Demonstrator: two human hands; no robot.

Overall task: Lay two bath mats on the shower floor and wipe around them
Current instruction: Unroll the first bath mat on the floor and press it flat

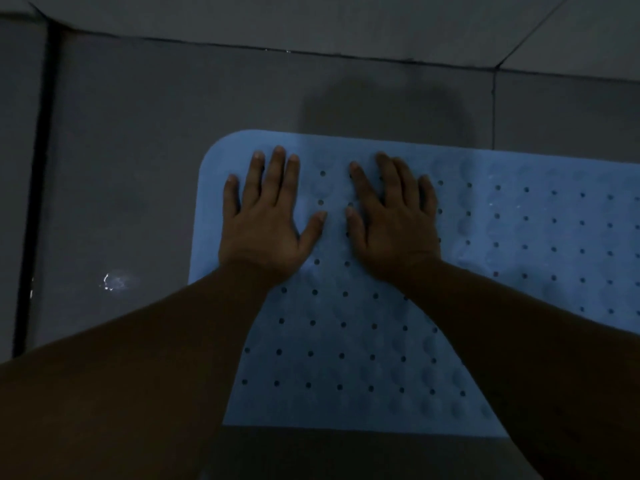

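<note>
Head view: we see our left hand (265, 221) and right hand (393, 225) lying flat, palms down, fingers straight and slightly spread, side by side on one blue bath mat (502, 237). Both forearms reach in from below. Only one mat shows. It looks rubbery, with a rounded corner, rows of small round holes and shallow bumps, lying flat on the glossy grey tiled shower floor (138, 168).

1. Bare grey floor (138, 174) lies open left of and above the blue mat (519, 237).
2. A wall (311, 19) closes the frame's top.
3. A dark strip (34, 188), perhaps a threshold, bounds the left edge.
</note>
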